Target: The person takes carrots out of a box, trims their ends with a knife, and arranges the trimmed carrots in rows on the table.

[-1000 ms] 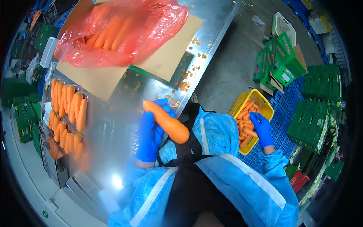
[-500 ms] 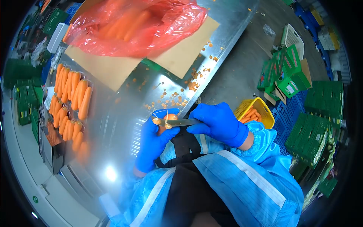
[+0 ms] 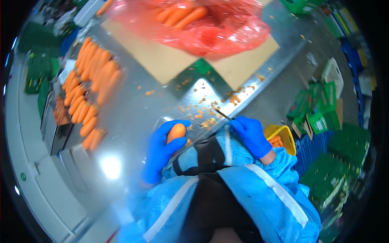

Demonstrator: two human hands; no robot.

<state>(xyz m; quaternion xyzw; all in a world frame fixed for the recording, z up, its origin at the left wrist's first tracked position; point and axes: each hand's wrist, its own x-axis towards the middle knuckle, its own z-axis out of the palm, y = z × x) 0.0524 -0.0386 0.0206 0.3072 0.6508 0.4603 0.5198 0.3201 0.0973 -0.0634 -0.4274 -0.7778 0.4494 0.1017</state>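
Observation:
My left hand (image 3: 161, 146), in a blue glove, is closed round a carrot (image 3: 177, 132) whose blunt end points up; the rest of it is hidden by the glove. Held out to the right, my right hand (image 3: 252, 135) grips a knife (image 3: 222, 114), its dark blade reaching over the metal table (image 3: 133, 109). Knife and carrot are well apart. Orange carrot scraps (image 3: 201, 111) lie scattered near the blade, by the table's edge. Rows of carrots (image 3: 95, 67) lie on the table at the left.
At the top, a red plastic bag (image 3: 227, 34) of carrots sits in an open cardboard box (image 3: 137, 56). A yellow basket (image 3: 288, 139) with carrots stands right of my right hand. Green boxes (image 3: 324, 107) and green crates (image 3: 324, 180) are further right.
The knife has left the carrot's end and swung right and away with my right hand. The stringy bits on the blade no longer show. The camera view has shifted.

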